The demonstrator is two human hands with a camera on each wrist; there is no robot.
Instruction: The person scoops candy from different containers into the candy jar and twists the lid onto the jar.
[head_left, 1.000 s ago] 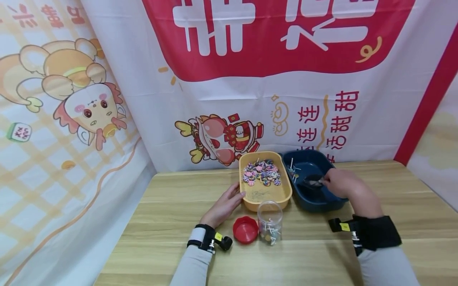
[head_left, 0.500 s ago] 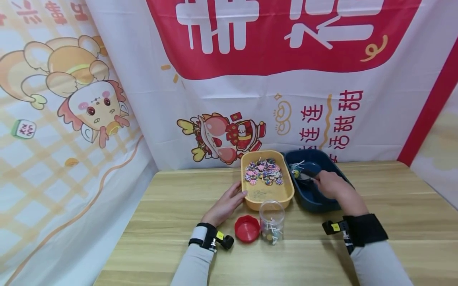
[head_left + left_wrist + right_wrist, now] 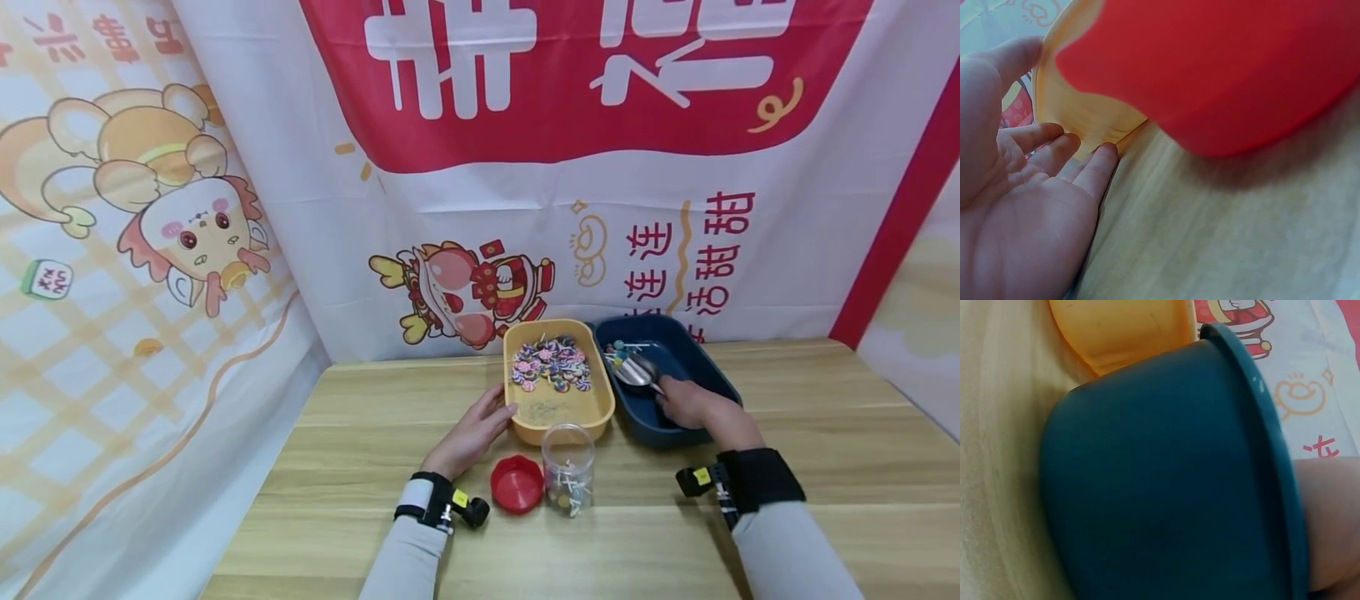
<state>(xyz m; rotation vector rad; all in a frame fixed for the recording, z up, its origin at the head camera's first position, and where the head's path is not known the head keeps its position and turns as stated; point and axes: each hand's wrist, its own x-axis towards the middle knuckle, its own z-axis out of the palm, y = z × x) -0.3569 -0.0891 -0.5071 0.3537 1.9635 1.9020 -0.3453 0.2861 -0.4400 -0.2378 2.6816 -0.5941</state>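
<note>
My right hand [image 3: 697, 407] grips the handle of a metal scoop [image 3: 637, 372] inside the dark blue tub [image 3: 697, 358]. The scoop's shiny bowl lies against several small lollipops [image 3: 617, 348] by the tub's left wall. With the thumb near the rim and fingertips against the side, my left hand [image 3: 467, 435] touches the yellow tub [image 3: 566, 410]; its fingers are fairly straight in the left wrist view. Swirl-patterned candies [image 3: 551, 362] lie at that tub's far end. In the right wrist view, the blue tub's wall [image 3: 1166, 475] hides the scoop and most of the hand.
An uncapped clear plastic jar [image 3: 568, 471] with some lollipops in it stands in front of the yellow tub. Beside it lies a red scalloped lid [image 3: 517, 485]. The wooden table [image 3: 375, 475] meets a printed cloth backdrop [image 3: 450, 200] behind the tubs.
My right hand has moved left within the blue tub, bringing the scoop to the lollipops. The scoop's bowl has turned and now shows its shiny surface. My left hand has stayed at the yellow tub.
</note>
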